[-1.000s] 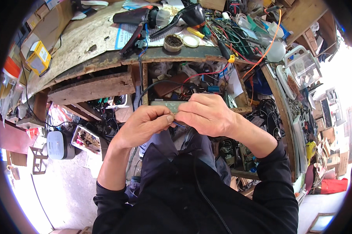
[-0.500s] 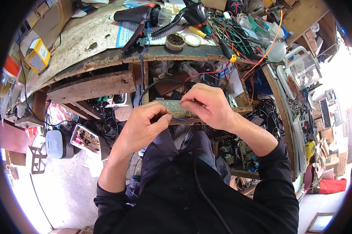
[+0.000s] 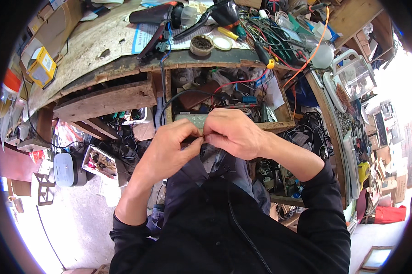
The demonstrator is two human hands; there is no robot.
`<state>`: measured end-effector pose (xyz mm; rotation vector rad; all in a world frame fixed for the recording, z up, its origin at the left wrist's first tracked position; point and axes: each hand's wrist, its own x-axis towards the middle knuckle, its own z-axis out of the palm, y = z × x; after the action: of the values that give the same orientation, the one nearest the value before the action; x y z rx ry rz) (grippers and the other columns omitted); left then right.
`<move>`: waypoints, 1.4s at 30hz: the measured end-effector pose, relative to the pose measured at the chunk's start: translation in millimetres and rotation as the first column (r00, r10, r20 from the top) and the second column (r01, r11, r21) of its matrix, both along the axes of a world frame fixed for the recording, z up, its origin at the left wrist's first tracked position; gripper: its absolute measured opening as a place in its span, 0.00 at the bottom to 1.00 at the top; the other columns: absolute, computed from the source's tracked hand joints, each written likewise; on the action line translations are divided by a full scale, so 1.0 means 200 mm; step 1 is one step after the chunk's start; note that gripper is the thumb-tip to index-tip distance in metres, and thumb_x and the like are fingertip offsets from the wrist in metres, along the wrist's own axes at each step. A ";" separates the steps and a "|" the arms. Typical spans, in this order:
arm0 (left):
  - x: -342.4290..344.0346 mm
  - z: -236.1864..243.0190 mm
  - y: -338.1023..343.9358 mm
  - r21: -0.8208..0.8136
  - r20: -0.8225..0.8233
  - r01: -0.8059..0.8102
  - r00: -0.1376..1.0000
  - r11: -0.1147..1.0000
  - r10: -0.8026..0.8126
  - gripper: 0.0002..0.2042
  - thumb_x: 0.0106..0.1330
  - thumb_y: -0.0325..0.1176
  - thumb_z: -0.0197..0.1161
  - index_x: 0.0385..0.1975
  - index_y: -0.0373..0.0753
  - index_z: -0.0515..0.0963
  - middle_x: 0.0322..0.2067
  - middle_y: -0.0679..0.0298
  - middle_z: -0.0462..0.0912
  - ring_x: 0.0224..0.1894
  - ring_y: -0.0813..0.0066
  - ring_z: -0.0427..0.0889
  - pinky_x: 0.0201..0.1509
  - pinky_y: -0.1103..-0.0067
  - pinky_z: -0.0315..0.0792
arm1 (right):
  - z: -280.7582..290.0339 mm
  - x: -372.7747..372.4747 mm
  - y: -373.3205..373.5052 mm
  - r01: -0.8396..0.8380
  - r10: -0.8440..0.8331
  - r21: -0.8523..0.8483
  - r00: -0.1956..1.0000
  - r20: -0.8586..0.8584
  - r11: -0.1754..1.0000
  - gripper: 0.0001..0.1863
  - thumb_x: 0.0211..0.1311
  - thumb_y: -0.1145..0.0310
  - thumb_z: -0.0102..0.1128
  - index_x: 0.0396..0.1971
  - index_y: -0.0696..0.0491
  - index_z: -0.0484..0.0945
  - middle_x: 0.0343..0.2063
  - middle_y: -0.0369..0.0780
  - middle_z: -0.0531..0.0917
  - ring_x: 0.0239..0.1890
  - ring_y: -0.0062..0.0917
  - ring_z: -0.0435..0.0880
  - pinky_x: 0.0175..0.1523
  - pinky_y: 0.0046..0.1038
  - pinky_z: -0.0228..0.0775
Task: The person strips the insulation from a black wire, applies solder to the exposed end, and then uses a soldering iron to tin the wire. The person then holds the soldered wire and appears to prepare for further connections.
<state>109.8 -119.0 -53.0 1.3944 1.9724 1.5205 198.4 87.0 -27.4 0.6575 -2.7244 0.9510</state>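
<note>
Above my lap, in front of the open drawer [image 3: 272, 125], my two hands meet fingertip to fingertip. My left hand [image 3: 167, 148] is closed in a pinch on a thin blue wire, which showed a moment ago and is now hidden by the fingers. Thumb and fingers of my right hand [image 3: 235, 132] pinch at the same spot; what lies between them is too small to make out. A black cable [image 3: 164, 86] drops over the bench edge from a dark hair dryer [image 3: 151, 14] with its handle opened and curves behind the hands.
On the bench [image 3: 89, 59] stand a small round pot [image 3: 201, 45] of dark matter, a white lid [image 3: 222, 43] and another black dryer-like part [image 3: 226, 16]. Tangled leads and tools [image 3: 265, 41] lie to the right. A yellow box [image 3: 42, 67] stands left; a grey-black case [image 3: 69, 169] is below.
My right hand has moved left and down to my left hand, and their fingertips now touch. The blue wire end by my left fingers has gone out of sight.
</note>
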 end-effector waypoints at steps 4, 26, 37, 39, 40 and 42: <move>0.04 0.00 0.02 0.056 -0.078 -0.090 0.993 0.994 0.094 0.06 0.61 0.25 0.66 0.33 0.29 0.78 0.27 0.55 0.79 0.28 0.64 0.78 0.33 0.74 0.71 | -0.04 0.01 -0.03 0.339 -0.068 -0.413 0.836 0.545 0.845 0.09 0.62 0.68 0.55 0.29 0.60 0.74 0.21 0.37 0.72 0.27 0.22 0.72 0.34 0.29 0.65; -0.01 -0.03 0.01 -0.072 0.565 0.073 0.825 0.995 -0.019 0.06 0.69 0.29 0.65 0.35 0.31 0.82 0.26 0.73 0.79 0.29 0.90 0.71 0.30 0.86 0.64 | 0.01 -0.04 0.06 -0.064 0.067 0.129 0.998 -0.017 0.990 0.08 0.59 0.70 0.65 0.33 0.55 0.75 0.31 0.41 0.78 0.34 0.39 0.78 0.36 0.37 0.73; -0.01 0.00 0.00 0.185 0.296 -0.439 0.878 0.879 0.376 0.03 0.72 0.26 0.63 0.40 0.35 0.80 0.26 0.77 0.75 0.28 0.93 0.67 0.30 0.89 0.61 | 0.05 -0.26 0.21 0.424 -0.383 -0.408 0.906 0.182 0.809 0.14 0.69 0.61 0.62 0.33 0.56 0.74 0.30 0.30 0.74 0.33 0.13 0.69 0.38 0.20 0.64; -0.06 0.02 0.03 0.263 0.336 -0.515 0.841 0.816 0.424 0.04 0.73 0.28 0.62 0.41 0.35 0.80 0.27 0.78 0.75 0.27 0.94 0.65 0.29 0.90 0.59 | 0.04 -0.37 0.28 0.541 -0.578 -0.221 0.801 -0.160 0.811 0.17 0.65 0.57 0.66 0.37 0.57 0.77 0.33 0.35 0.78 0.34 0.21 0.73 0.41 0.25 0.68; -0.07 0.03 0.04 0.265 0.358 -0.524 0.833 0.810 0.422 0.04 0.73 0.28 0.62 0.41 0.35 0.80 0.27 0.77 0.75 0.27 0.93 0.65 0.29 0.90 0.59 | 0.05 -0.41 0.28 0.589 -0.584 -0.130 0.701 -0.410 0.798 0.20 0.62 0.55 0.69 0.40 0.58 0.78 0.36 0.38 0.81 0.36 0.27 0.76 0.43 0.29 0.70; -0.08 0.04 0.05 0.266 0.399 -0.542 0.815 0.797 0.421 0.05 0.73 0.29 0.62 0.42 0.35 0.80 0.27 0.77 0.75 0.27 0.93 0.66 0.28 0.89 0.59 | 0.06 -0.48 0.28 0.606 -0.572 -0.078 0.689 -0.445 0.791 0.32 0.54 0.54 0.73 0.54 0.56 0.75 0.50 0.47 0.81 0.55 0.43 0.75 0.58 0.41 0.67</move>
<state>93.1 -108.3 -44.0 0.6730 1.9927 2.2845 103.2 142.4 -16.3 -0.0358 -2.2996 0.4568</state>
